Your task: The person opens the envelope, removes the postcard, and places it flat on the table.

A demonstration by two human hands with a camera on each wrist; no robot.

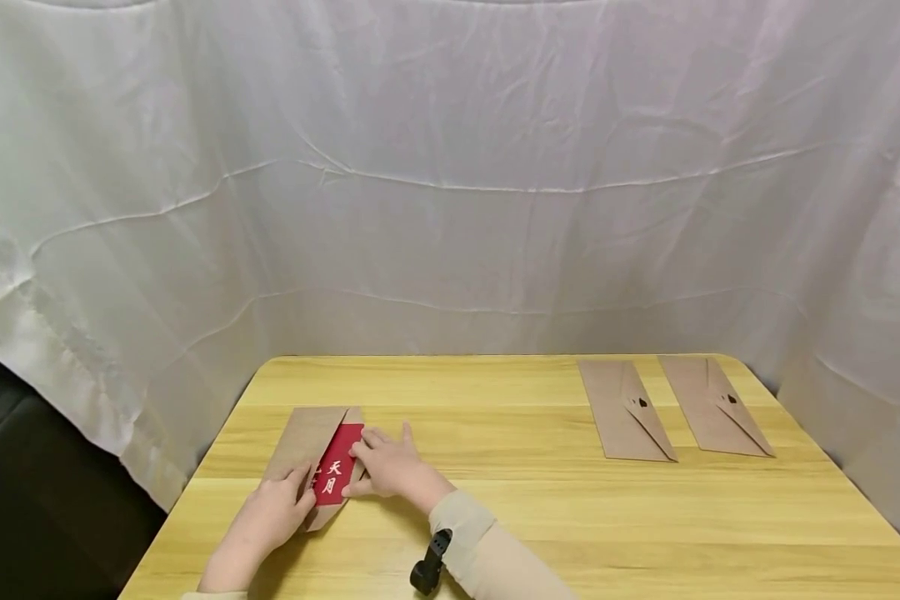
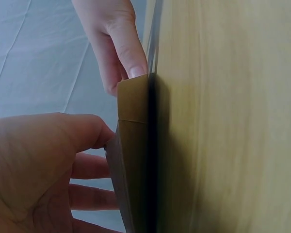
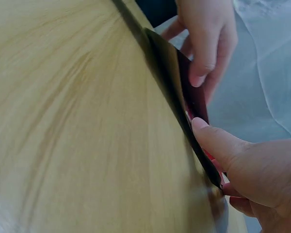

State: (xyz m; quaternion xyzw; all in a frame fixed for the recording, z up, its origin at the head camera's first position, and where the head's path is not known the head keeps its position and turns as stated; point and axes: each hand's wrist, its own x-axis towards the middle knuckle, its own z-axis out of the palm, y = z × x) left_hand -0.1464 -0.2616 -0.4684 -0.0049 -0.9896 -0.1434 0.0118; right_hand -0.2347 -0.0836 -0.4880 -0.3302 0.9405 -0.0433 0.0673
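A brown kraft-paper envelope (image 1: 311, 429) lies at the left of the table with its pointed flap open to the right. Partly inside it is a red card (image 1: 332, 475) with white characters, its left part hidden under the envelope's front panel. My left hand (image 1: 273, 507) grips the envelope at the pocket's opening, thumb at the near edge (image 2: 127, 165) and fingers over the top. From the right, my right hand (image 1: 392, 467) holds the card's exposed long edge between thumb and spread fingers, over the flap. The right thumb (image 3: 216, 141) shows close against that edge.
Two closed brown envelopes, one at the left (image 1: 618, 412) and one at the right (image 1: 712, 408), lie side by side at the table's back right, each with a small dark mark. White curtains (image 1: 495, 208) hang behind the wooden table (image 1: 570, 521). A black strap device (image 1: 431, 562) sits by my right wrist.
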